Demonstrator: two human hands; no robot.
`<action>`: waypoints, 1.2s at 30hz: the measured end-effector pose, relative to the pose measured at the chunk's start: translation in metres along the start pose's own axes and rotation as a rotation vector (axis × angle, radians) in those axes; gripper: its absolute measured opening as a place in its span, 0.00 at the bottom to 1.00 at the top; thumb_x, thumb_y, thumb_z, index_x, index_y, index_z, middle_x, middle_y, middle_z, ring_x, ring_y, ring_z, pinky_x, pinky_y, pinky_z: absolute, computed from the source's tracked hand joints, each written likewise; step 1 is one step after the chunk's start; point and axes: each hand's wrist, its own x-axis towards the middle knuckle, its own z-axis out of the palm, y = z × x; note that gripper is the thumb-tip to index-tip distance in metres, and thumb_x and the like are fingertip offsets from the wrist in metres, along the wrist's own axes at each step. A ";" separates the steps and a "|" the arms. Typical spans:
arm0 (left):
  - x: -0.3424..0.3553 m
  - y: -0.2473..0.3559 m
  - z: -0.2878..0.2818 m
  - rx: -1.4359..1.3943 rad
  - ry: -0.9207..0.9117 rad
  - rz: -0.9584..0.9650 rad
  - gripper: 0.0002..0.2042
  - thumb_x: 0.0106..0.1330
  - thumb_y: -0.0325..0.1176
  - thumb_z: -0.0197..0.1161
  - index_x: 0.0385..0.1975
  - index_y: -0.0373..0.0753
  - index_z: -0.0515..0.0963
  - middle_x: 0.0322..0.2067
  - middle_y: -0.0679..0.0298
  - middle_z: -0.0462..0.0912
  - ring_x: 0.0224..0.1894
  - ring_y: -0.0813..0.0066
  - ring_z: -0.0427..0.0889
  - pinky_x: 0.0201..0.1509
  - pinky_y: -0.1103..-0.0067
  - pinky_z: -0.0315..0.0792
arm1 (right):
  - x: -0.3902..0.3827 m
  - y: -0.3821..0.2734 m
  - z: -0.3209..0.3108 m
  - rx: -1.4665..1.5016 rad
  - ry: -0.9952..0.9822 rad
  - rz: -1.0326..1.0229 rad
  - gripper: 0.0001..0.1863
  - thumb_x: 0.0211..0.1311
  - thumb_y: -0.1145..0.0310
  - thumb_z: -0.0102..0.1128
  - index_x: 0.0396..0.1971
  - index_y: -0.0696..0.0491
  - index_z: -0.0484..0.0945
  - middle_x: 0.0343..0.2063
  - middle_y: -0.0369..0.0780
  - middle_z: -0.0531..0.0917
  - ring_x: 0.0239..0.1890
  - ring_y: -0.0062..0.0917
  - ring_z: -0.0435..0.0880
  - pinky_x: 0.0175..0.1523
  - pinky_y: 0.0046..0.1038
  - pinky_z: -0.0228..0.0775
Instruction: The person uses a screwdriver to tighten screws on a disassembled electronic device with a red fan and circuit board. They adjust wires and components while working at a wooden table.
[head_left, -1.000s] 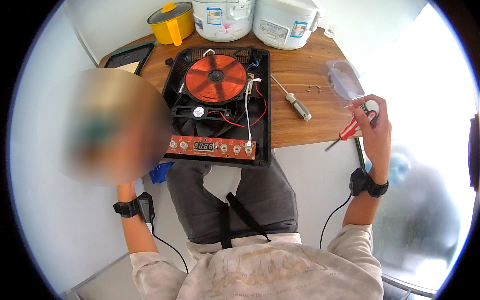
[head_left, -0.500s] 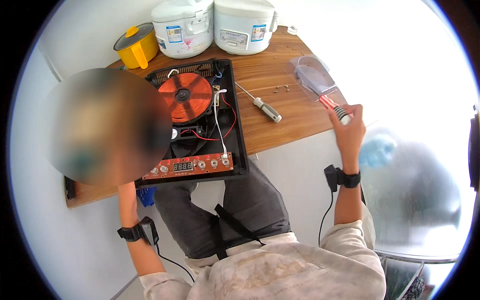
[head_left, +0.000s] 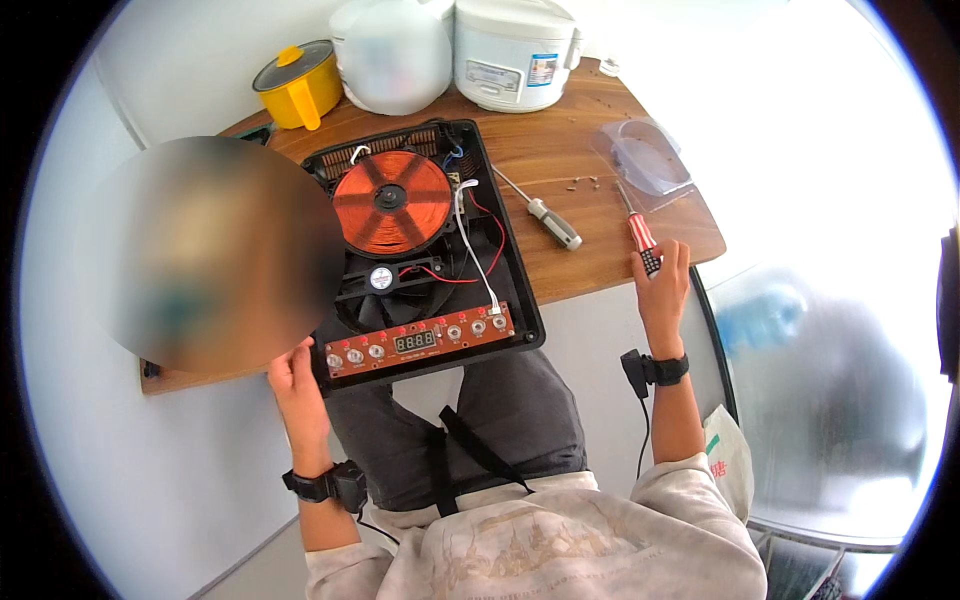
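An opened black cooktop housing (head_left: pixel 510 280) lies at the table's front, with an orange coil (head_left: pixel 416 200), a fan (head_left: pixel 380 305) and a button board (head_left: pixel 440 330) inside. My left hand (head_left: pixel 298 405) is at its front-left corner; a blurred patch partly hides the fingers, so their grip is unclear. My right hand (head_left: pixel 660 295) has its fingers closed on the handle end of a red-and-white screwdriver (head_left: pixel 638 228) at the table's right, tip pointing away from me. A grey-handled screwdriver (head_left: pixel 552 222) lies between the housing and that hand, near several small screws (head_left: pixel 583 182).
A clear plastic container (head_left: pixel 650 160) sits at the right of the wooden table (head_left: pixel 545 265). A yellow pot (head_left: pixel 298 95) and two white rice cookers (head_left: pixel 515 50) stand along the back. A large blurred circle covers the left of the view.
The red-and-white screwdriver has turned from pointing lower-left to pointing away, with my right hand now lower on it. My left hand has come partly out of the blurred patch, moving down.
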 end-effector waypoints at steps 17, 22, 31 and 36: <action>0.031 -0.027 0.014 -0.101 0.045 0.117 0.03 0.76 0.25 0.55 0.38 0.43 0.71 0.38 0.75 0.69 0.41 0.85 0.66 0.51 0.86 0.62 | 0.003 0.008 0.014 0.006 0.015 -0.013 0.15 0.65 0.69 0.68 0.43 0.55 0.70 0.44 0.45 0.73 0.41 0.47 0.81 0.43 0.45 0.75; 0.036 -0.017 0.007 -0.050 0.009 -0.006 0.03 0.76 0.27 0.56 0.45 0.42 0.73 0.41 0.74 0.72 0.42 0.85 0.68 0.51 0.85 0.65 | 0.002 0.010 0.009 0.015 -0.027 -0.010 0.17 0.65 0.69 0.68 0.47 0.55 0.71 0.51 0.46 0.73 0.46 0.48 0.81 0.46 0.45 0.76; 0.075 0.005 -0.019 0.367 -0.212 0.155 0.14 0.75 0.29 0.58 0.58 0.36 0.71 0.56 0.57 0.81 0.56 0.70 0.81 0.59 0.75 0.73 | 0.002 -0.008 -0.002 0.004 0.097 -0.188 0.20 0.63 0.73 0.67 0.52 0.56 0.73 0.57 0.49 0.72 0.57 0.48 0.76 0.61 0.42 0.71; 0.106 0.076 0.000 0.490 -0.480 0.220 0.13 0.77 0.33 0.58 0.56 0.36 0.73 0.54 0.58 0.81 0.56 0.71 0.81 0.62 0.73 0.73 | 0.003 -0.041 0.001 0.190 -0.034 -0.183 0.17 0.61 0.75 0.65 0.50 0.57 0.75 0.54 0.49 0.75 0.56 0.47 0.76 0.63 0.42 0.69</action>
